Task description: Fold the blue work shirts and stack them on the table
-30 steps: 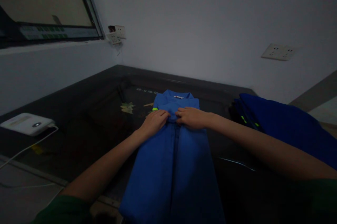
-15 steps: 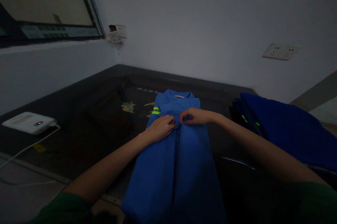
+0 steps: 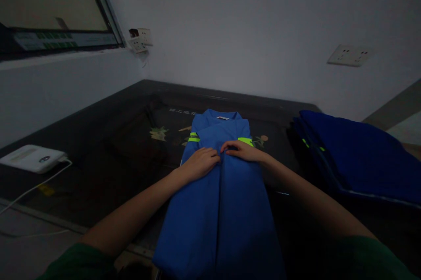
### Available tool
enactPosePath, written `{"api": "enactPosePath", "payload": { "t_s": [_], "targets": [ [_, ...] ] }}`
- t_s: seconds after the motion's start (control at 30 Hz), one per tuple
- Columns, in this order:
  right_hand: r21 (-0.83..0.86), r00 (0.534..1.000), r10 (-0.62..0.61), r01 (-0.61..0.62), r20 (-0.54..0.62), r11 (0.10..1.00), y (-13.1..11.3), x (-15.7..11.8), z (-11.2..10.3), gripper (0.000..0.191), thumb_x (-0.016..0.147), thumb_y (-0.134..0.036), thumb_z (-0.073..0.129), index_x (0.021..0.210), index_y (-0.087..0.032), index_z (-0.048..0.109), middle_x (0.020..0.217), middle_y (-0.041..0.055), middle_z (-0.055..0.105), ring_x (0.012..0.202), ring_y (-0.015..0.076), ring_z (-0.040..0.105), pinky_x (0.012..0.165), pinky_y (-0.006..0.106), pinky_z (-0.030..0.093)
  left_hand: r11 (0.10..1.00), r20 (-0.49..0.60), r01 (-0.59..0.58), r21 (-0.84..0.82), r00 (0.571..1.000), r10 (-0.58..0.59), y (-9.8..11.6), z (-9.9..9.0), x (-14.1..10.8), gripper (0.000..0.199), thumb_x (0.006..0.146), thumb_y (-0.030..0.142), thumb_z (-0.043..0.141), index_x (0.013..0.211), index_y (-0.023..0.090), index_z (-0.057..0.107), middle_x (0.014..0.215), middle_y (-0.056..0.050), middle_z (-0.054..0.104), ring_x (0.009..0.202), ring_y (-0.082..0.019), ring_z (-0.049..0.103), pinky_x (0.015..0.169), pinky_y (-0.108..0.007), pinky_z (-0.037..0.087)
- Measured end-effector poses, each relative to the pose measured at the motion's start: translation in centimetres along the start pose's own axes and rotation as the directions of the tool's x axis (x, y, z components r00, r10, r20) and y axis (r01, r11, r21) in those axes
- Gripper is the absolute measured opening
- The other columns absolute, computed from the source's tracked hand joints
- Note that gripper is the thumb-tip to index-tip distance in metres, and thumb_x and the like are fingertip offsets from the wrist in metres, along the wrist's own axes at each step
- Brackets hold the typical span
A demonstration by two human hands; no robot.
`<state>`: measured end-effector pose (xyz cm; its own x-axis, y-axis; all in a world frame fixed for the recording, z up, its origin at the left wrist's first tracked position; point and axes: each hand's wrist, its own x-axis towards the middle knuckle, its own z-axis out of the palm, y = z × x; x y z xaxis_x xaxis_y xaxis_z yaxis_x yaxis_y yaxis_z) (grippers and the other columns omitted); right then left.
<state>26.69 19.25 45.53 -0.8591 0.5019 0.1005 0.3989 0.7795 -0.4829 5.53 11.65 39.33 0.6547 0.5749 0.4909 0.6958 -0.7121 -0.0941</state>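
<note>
A blue work jacket (image 3: 243, 210) lies lengthwise before me, its collar at the far end and its lower part toward me. A dark lengthwise gap runs down its middle, and yellow-green bands show on both sides near the top. My left hand (image 3: 201, 162) rests on the cloth left of this gap, fingers together and bent onto the fabric. From the right, my right hand (image 3: 241, 150) meets it at the top of the gap, its curled fingers pinching the cloth. The fingertips of the two hands almost touch, and the fabric under them is hidden.
The jacket lies on a dark glossy tabletop (image 3: 115, 140) with printed flowers. Folded darker blue garments (image 3: 358, 153) are stacked at the right. At the left sits a white device (image 3: 33, 158) with a white cable (image 3: 39, 186). Walls with sockets (image 3: 350, 55) close off the back.
My right hand has shifted slightly left toward my left hand, uncovering the right yellow-green band. The view has moved slightly. Both hands stay at the jacket's middle.
</note>
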Motion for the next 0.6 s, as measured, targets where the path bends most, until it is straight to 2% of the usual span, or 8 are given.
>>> {"api": "enactPosePath", "payload": {
  "t_s": [0.1,0.23,0.37,0.47,0.53,0.6],
  "targets": [
    [0.02,0.998,-0.016,0.017,-0.054,1.0,0.4,0.0,0.6,0.015,0.088,-0.019,0.055,0.1,-0.019,0.064,0.105,0.0039,0.067,0.102,0.0173,0.06,0.095,0.036,0.044,1.0,0.008,0.02,-0.005,1.0,-0.02,-0.1,0.3,-0.1,0.029,0.091,0.015,0.05,0.118,0.017,0.06,0.102,-0.008,0.065,0.096,-0.022,0.061,0.084,-0.035,0.047],
    [-0.001,0.997,-0.03,0.03,-0.078,1.0,0.7,-0.1,1.2,0.014,0.087,-0.016,0.055,0.098,-0.02,0.063,0.102,0.0033,0.066,0.1,0.0172,0.06,0.093,0.035,0.045,0.999,0.036,-0.049,0.025,0.998,0.048,-0.6,0.2,-0.2,0.031,0.091,0.016,0.05,0.119,0.022,0.062,0.101,-0.007,0.065,0.094,-0.021,0.061,0.085,-0.036,0.046],
    [-0.191,0.987,-0.081,0.053,-0.139,0.98,1.0,-0.2,2.0,0.015,0.086,-0.012,0.055,0.098,-0.02,0.061,0.099,0.0037,0.064,0.098,0.018,0.057,0.091,0.035,0.043,0.993,0.06,-0.118,0.017,0.991,0.117,-0.8,-0.6,-0.2,0.026,0.09,0.023,0.053,0.114,0.02,0.065,0.101,-0.007,0.067,0.094,-0.021,0.062,0.088,-0.036,0.044],
    [-0.352,0.971,-0.121,0.042,-0.206,0.935,1.2,-0.5,2.9,0.013,0.087,-0.014,0.057,0.099,-0.019,0.06,0.1,0.0053,0.061,0.099,0.0197,0.053,0.091,0.037,0.042,0.99,0.043,-0.141,-0.011,0.989,0.141,-0.5,-0.8,-0.1,0.021,0.092,0.024,0.05,0.102,0.018,0.067,0.094,-0.006,0.069,0.092,-0.02,0.062,0.09,-0.035,0.043],
    [-0.424,0.962,-0.123,0.009,-0.244,0.906,1.3,-0.8,3.5,0.011,0.088,-0.017,0.057,0.099,-0.019,0.059,0.101,0.0067,0.06,0.099,0.0206,0.052,0.089,0.037,0.043,0.992,0.023,-0.122,-0.018,0.992,0.122,-0.3,-0.7,-0.1,0.022,0.094,0.025,0.047,0.095,0.017,0.067,0.091,-0.006,0.07,0.088,-0.019,0.063,0.089,-0.034,0.044],
    [-0.482,0.95,-0.124,-0.03,-0.285,0.875,1.3,-1.0,4.0,0.01,0.09,-0.019,0.056,0.099,-0.019,0.059,0.102,0.0079,0.06,0.1,0.0217,0.052,0.089,0.038,0.043,0.998,-0.003,-0.061,-0.019,0.998,0.061,0.0,-0.2,0.0,0.024,0.096,0.027,0.044,0.1,0.016,0.065,0.09,-0.007,0.069,0.086,-0.019,0.063,0.086,-0.034,0.046]
  ]
}}
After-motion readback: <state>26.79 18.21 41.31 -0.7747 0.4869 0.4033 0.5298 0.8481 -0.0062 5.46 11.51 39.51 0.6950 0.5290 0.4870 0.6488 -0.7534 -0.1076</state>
